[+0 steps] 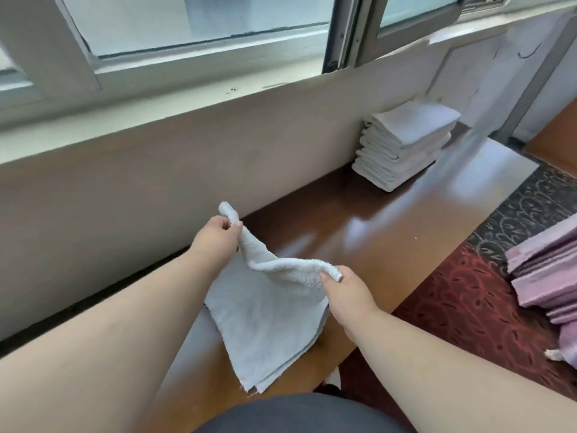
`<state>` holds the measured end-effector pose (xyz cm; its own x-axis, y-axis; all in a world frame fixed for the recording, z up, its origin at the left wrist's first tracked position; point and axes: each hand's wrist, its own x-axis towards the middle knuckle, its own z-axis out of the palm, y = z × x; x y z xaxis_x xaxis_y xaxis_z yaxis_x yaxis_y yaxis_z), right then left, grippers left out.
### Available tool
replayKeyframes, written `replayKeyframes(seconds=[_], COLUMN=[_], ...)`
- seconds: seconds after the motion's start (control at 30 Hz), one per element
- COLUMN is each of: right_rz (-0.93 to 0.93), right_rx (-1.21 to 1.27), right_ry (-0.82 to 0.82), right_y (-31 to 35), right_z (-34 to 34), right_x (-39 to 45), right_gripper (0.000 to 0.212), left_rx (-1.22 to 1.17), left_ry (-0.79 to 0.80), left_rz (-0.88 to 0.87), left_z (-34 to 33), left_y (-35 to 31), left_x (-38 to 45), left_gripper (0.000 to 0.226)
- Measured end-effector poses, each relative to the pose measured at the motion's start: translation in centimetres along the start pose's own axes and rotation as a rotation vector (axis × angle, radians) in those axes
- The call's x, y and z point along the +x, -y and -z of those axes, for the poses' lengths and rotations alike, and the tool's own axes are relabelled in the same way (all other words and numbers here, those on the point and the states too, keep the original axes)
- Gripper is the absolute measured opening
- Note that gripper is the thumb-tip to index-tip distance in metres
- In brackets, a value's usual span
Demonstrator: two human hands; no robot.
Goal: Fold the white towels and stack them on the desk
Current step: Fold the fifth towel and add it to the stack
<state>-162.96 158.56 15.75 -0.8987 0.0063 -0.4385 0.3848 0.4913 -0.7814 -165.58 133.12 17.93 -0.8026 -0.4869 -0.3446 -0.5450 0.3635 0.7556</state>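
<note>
I pinch one top corner of a white towel point(265, 314) in my left hand point(217, 237) and the other in my right hand point(346, 289), fingers clamped on the cloth. It hangs over the near end of the desk point(390, 232), lower edge touching the wood. A stack of folded towels point(402, 145) sits at the desk's far end, against the wall.

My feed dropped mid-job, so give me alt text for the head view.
Both hands, left hand and right hand, pinch the top corners of a white towel above the brown desk. A stack of folded towels sits at the desk's far end under a window.
</note>
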Motion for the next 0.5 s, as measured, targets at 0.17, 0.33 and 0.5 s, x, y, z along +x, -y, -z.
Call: replayKeyframes(seconds=[0.17,0.33,0.5], right_rz=[-0.135,-0.163,-0.109], right_rx=[-0.209,-0.881,-1.306], right_ry=[0.137,0.483,0.737], right_y=[-1.2,-0.6,-0.4], right_z=[4.4,9.0,8.9], right_x=[9.9,18.7,22.6], right_gripper=[0.01,0.02,0.028], left_rx=[-0.234,-0.216,0.2], left_ry=[0.214,0.21,0.252], left_rz=[0.117,0.214,0.258], left_z=[-6.4,-10.9,-13.4], left_y=[-2.1,-2.4,1.8], left_x=[3.0,4.0,2.0], left_gripper=[0.019,0.019,0.031])
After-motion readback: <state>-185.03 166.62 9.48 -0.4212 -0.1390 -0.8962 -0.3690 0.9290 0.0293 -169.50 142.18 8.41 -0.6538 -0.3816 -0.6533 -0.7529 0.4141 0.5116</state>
